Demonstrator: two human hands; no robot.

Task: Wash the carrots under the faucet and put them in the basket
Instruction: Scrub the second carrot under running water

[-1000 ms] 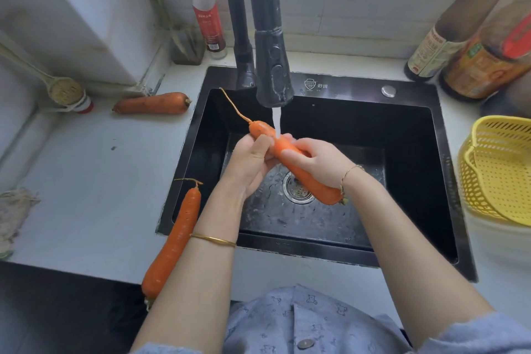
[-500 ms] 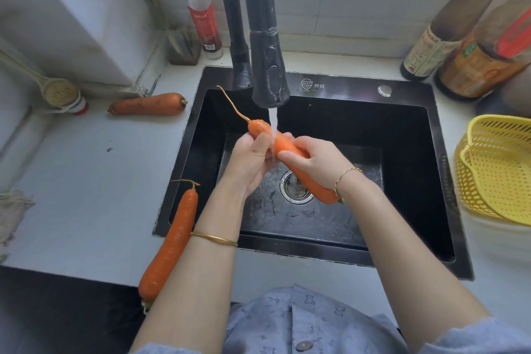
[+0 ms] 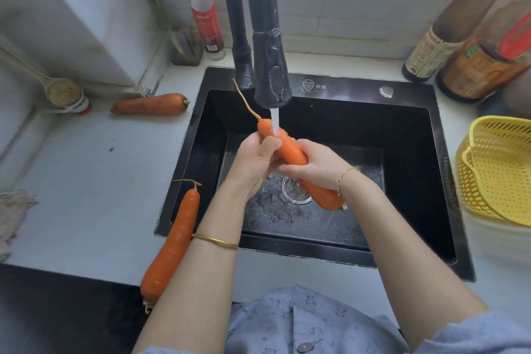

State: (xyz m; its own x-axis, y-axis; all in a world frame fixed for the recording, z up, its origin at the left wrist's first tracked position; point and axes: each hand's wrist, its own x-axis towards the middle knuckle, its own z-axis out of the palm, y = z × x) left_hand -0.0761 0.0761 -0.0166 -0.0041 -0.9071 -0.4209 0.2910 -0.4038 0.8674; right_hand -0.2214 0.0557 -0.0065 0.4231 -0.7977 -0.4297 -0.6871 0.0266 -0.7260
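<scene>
Both hands, left hand (image 3: 255, 158) and right hand (image 3: 319, 165), have fingers clamped on the carrot (image 3: 290, 149) under the faucet (image 3: 271, 75) stream, over the sink (image 3: 416, 152)

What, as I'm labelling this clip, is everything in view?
sink: 1, black, centre
faucet: 1, black, behind the sink, running
held carrot: 1, orange, under the water over the sink
counter carrots: 2, orange, left of the sink, one near, one far
basket: 1, yellow, right of the sink
red-capped bottle: 1, clear, back left
sauce bottles: 2, brown, back right
strainer spoon: 1, pale, far left
left hand: 1, grips the held carrot near its thin end
right hand: 1, grips its middle
</scene>
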